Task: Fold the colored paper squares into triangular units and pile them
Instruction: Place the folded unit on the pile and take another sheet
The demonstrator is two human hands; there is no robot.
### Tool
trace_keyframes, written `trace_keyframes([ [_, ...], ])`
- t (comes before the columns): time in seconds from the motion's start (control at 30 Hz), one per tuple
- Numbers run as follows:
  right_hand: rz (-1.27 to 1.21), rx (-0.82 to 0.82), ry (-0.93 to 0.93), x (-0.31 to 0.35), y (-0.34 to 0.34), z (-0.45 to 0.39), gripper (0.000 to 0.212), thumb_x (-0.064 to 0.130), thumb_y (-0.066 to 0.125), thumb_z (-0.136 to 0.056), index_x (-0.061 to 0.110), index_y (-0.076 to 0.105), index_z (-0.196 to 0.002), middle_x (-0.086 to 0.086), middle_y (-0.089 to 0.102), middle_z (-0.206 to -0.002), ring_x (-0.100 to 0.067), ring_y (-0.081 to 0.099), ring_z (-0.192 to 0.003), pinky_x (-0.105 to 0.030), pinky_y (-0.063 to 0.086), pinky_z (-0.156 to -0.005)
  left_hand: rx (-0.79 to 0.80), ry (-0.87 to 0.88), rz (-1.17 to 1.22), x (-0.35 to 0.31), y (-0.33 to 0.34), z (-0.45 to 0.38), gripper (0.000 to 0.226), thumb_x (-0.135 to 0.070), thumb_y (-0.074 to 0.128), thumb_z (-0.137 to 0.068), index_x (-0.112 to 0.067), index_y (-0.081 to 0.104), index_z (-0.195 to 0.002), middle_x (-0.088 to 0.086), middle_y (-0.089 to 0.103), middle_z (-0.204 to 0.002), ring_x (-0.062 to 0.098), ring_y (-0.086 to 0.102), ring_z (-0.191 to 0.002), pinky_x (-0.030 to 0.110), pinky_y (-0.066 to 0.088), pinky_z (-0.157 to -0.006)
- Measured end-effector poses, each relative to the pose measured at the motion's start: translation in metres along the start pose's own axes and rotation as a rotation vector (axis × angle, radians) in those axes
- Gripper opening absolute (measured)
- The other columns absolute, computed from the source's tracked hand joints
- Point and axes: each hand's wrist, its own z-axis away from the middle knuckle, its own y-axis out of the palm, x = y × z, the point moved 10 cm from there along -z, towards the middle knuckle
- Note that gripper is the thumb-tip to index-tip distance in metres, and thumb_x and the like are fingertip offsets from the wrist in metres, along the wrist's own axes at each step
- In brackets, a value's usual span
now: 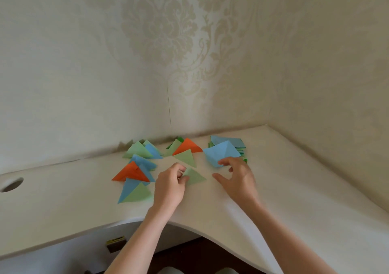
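My left hand point(170, 186) pinches the left corner of a light green folded triangle point(195, 177) lying on the desk. To its right, my right hand point(237, 179) reaches toward a creased blue paper square point(221, 151); its fingertips touch the square's near edge. That blue sheet lies on top of a stack of unfolded paper squares point(240, 145). Several folded triangles in orange, blue and green point(136, 174) are scattered to the left, and others point(185, 147) lie near the wall.
The cream desk point(294, 200) sits in a wallpapered corner. A round cable hole point(11, 184) is at the far left. The desk's front edge curves inward near my arms. A dark object with a yellow label point(115, 243) sits below the desk.
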Motion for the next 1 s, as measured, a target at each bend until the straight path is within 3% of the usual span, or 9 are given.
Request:
trace_keyframes([
  [0.07, 0.187, -0.047, -0.056, 0.001, -0.005, -0.01, 0.039, 0.032, 0.076, -0.076, 0.027, 0.062, -0.112, 0.007, 0.054, -0.116, -0.013, 0.051, -0.107, -0.032, 0.039, -0.087, -0.045, -0.001, 0.006, 0.005, -0.009, -0.017, 0.014, -0.016, 0.065, -0.089, -0.014, 0.065, -0.102, -0.004, 0.067, -0.092, 0.016, 0.062, -0.089, 0.027, 0.047, -0.078],
  [0.17, 0.356, -0.042, -0.074, -0.002, 0.003, -0.022, 0.036, 0.037, 0.069, -0.08, 0.03, 0.062, -0.115, 0.006, 0.049, -0.12, -0.015, 0.045, -0.113, -0.03, 0.031, -0.085, -0.08, -0.017, -0.003, 0.012, -0.012, -0.04, 0.016, -0.015, 0.066, -0.088, -0.012, 0.065, -0.104, 0.0, 0.068, -0.093, 0.019, 0.063, -0.088, 0.031, 0.047, -0.078],
  [0.3, 0.409, -0.078, -0.123, 0.003, 0.009, -0.026, 0.017, 0.031, 0.066, -0.087, 0.026, 0.073, -0.101, 0.003, 0.052, -0.105, -0.021, 0.049, -0.1, -0.032, 0.029, -0.075, -0.043, -0.032, -0.022, 0.016, 0.001, -0.058, 0.017, -0.016, 0.067, -0.087, -0.013, 0.066, -0.103, 0.0, 0.069, -0.096, 0.02, 0.063, -0.09, 0.031, 0.047, -0.077],
  [0.43, 0.362, -0.157, -0.197, 0.015, -0.002, -0.019, 0.002, 0.019, 0.074, -0.08, 0.018, 0.076, -0.08, -0.003, 0.059, -0.093, -0.028, 0.056, -0.085, -0.035, 0.034, -0.069, -0.05, -0.009, -0.021, 0.017, 0.008, -0.065, 0.016, -0.015, 0.074, -0.079, -0.016, 0.067, -0.094, -0.003, 0.063, -0.085, 0.02, 0.061, -0.084, 0.034, 0.048, -0.075],
  [0.63, 0.465, -0.12, -0.371, 0.044, -0.012, 0.032, 0.01, 0.019, 0.084, -0.066, 0.019, 0.074, -0.068, 0.001, 0.064, -0.086, -0.026, 0.061, -0.075, -0.036, 0.043, -0.063, -0.134, 0.087, -0.007, 0.004, -0.003, -0.061, 0.007, -0.007, 0.073, -0.079, -0.012, 0.068, -0.083, 0.0, 0.062, -0.082, 0.019, 0.057, -0.078, 0.025, 0.036, -0.064],
  [0.73, 0.471, -0.076, -0.378, 0.051, -0.01, 0.055, 0.012, 0.022, 0.085, -0.063, 0.021, 0.073, -0.063, 0.004, 0.064, -0.084, -0.024, 0.061, -0.074, -0.036, 0.046, -0.06, -0.157, 0.244, 0.046, -0.022, -0.009, -0.033, 0.009, -0.005, 0.069, -0.082, -0.013, 0.068, -0.081, -0.005, 0.064, -0.079, 0.012, 0.056, -0.072, 0.021, 0.041, -0.066],
  [0.8, 0.455, -0.052, -0.377, 0.054, -0.009, 0.06, 0.014, 0.022, 0.087, -0.061, 0.021, 0.073, -0.062, 0.005, 0.065, -0.081, -0.023, 0.061, -0.072, -0.036, 0.046, -0.059, -0.071, 0.337, 0.101, -0.038, -0.002, -0.009, 0.005, -0.011, 0.068, -0.085, -0.016, 0.069, -0.086, -0.01, 0.067, -0.082, 0.006, 0.06, -0.074, 0.02, 0.046, -0.069],
  [0.9, 0.403, 0.004, -0.364, 0.053, -0.005, 0.061, 0.014, 0.022, 0.087, -0.061, 0.022, 0.073, -0.065, 0.006, 0.066, -0.079, -0.022, 0.062, -0.073, -0.037, 0.048, -0.06, 0.207, 0.361, 0.217, -0.044, 0.025, 0.025, 0.017, -0.016, 0.066, -0.088, -0.029, 0.067, -0.098, -0.019, 0.068, -0.089, -0.003, 0.062, -0.085, 0.012, 0.047, -0.077],
  [1.0, 0.331, 0.109, -0.29, 0.039, 0.005, 0.054, 0.009, 0.033, 0.07, -0.082, 0.026, 0.075, -0.085, 0.011, 0.065, -0.095, -0.016, 0.059, -0.091, -0.035, 0.04, -0.08, 0.291, 0.355, 0.174, -0.037, 0.036, 0.042, 0.025, -0.02, 0.064, -0.088, -0.036, 0.061, -0.107, -0.02, 0.066, -0.095, -0.003, 0.059, -0.095, 0.014, 0.045, -0.085],
])
